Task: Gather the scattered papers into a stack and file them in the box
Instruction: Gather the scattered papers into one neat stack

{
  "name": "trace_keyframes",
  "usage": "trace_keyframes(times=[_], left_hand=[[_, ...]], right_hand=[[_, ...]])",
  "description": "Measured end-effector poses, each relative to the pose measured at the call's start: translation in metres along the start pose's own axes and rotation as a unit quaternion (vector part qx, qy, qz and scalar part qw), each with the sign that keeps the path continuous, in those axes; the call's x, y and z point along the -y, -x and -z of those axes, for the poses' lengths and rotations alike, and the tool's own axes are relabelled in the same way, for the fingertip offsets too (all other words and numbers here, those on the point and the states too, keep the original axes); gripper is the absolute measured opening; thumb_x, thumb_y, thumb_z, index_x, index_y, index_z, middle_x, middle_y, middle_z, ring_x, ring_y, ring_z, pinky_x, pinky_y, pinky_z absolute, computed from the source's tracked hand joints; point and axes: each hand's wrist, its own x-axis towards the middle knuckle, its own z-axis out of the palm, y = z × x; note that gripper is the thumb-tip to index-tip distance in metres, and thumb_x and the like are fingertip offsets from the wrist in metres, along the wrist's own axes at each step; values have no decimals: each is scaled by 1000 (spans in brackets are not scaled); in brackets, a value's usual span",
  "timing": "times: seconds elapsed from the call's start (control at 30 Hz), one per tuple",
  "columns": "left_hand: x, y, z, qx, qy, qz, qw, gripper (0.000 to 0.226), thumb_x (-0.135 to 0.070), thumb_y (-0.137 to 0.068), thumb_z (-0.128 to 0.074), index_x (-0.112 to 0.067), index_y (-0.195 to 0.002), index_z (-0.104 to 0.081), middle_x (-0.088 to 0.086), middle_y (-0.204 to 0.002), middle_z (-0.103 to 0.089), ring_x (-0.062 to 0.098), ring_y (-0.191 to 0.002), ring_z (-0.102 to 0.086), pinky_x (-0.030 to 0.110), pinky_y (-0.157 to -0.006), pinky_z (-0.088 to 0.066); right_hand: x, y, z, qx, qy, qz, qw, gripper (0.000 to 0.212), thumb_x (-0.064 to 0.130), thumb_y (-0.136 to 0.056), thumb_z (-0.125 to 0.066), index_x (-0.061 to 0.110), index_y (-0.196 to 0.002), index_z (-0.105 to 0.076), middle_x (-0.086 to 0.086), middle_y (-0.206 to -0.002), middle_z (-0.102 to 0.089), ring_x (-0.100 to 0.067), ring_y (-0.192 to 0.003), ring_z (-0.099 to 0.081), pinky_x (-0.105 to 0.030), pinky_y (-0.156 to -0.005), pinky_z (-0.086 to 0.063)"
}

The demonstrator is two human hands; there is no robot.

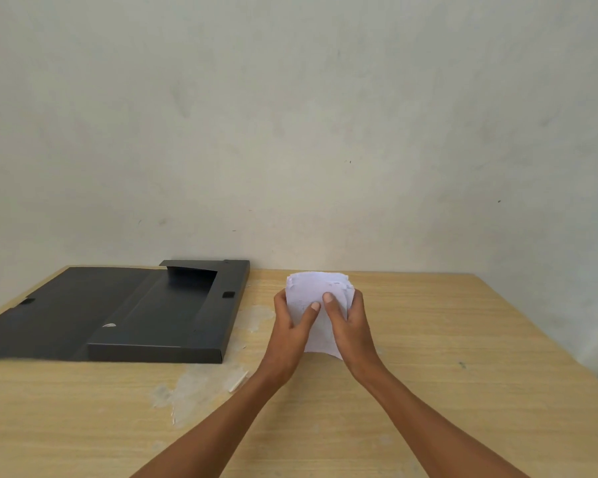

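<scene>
**Paper stack held upright beside the open file box**

Pale, scuffed plaster wall [290, 115] rises behind a light wood-grain tabletop [463, 357], whose laminate is chipped and worn white in patches just right of the flat black cardboard file box [159, 319]. That box lies open, its lid flap spread out to its left, reaching the tabletop's left edge. Right of the box, clear of it, a stack of white printed papers [316, 288] stands on edge. The left hand [292, 326] and right hand [351, 326] clasp the stack from either side, fingers [328, 298] curled round it, thumbs pressed on its front. Bare wood stretches right of the box toward the far right edge.
</scene>
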Motion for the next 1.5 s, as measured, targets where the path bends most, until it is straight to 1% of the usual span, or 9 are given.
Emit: trace_keyframes(times=[0.13,0.2,0.47,0.63,0.9,1.07,1.27,1.37,1.5], left_hand=[[5,1,1,4,-14,17,1000,46,-40,-102,-58,-39,-140,-33,-15,-128,-59,-2,-106,-67,34,-91,-62],[5,2,-1,4,-16,15,1000,45,-41,-102,-57,-36,-140,-34,-15,-129,-57,2,-110,-65,30,-87,-62],[7,0,-1,-3,-37,12,999,45,-37,-102,-58,-33,-136,-30,-16,-127,-53,6,-113,-62,25,-81,-61],[0,-6,-4,-13,-19,2,1000,28,-33,-106,-50,-28,-129,-34,-11,-123,-55,10,-111,-64,38,-89,-62],[10,-1,3,-20,-43,2,999,51,-39,-100,-62,-35,-140,-29,-22,-129,-53,-8,-108,-63,28,-88,-61],[1,-5,-6,-18,-28,-11,999,40,-29,-107,-51,-29,-136,-24,-13,-126,-51,5,-113,-62,24,-83,-60],[9,-8,2,8,-45,4,999,56,-41,-99,-62,-32,-141,-26,-8,-134,-54,9,-118,-63,37,-94,-61],[20,-6,1,15,-52,25,998,52,-44,-96,-64,-33,-132,-28,-3,-136,-53,12,-120,-62,40,-94,-61],[17,-6,0,-6,-59,2,998,47,-42,-97,-64,-36,-128,-30,-9,-132,-52,11,-121,-59,42,-95,-60]], right_hand=[[-6,-3,4,8,-6,-29,1000,36,38,-96,-61,22,-125,-48,6,-116,-64,-11,-104,-66,-25,-77,-54],[-8,-4,4,14,-3,-34,999,32,39,-97,-60,23,-123,-52,5,-114,-66,-13,-104,-66,-28,-78,-56],[-9,-2,9,22,20,-22,999,33,33,-98,-59,17,-124,-44,3,-115,-61,-7,-99,-64,-15,-64,-53],[-3,-5,7,24,41,5,999,28,28,-101,-54,13,-123,-44,-3,-115,-61,-10,-95,-63,-17,-64,-54],[-15,-3,11,25,30,-5,999,45,33,-92,-69,19,-125,-42,5,-119,-61,-11,-108,-64,-28,-80,-56],[-3,-5,-2,34,35,9,999,37,28,-99,-59,15,-121,-32,4,-120,-53,-5,-104,-60,-21,-74,-55],[-9,-6,4,44,40,4,998,44,33,-94,-65,21,-128,-40,9,-118,-60,-9,-109,-63,-22,-74,-54],[-19,-3,3,46,43,-17,998,42,34,-95,-64,18,-126,-41,4,-120,-59,-11,-111,-62,-22,-75,-53],[-14,-5,6,12,37,-2,999,46,35,-92,-68,18,-124,-40,5,-118,-58,-9,-106,-64,-23,-73,-55]])
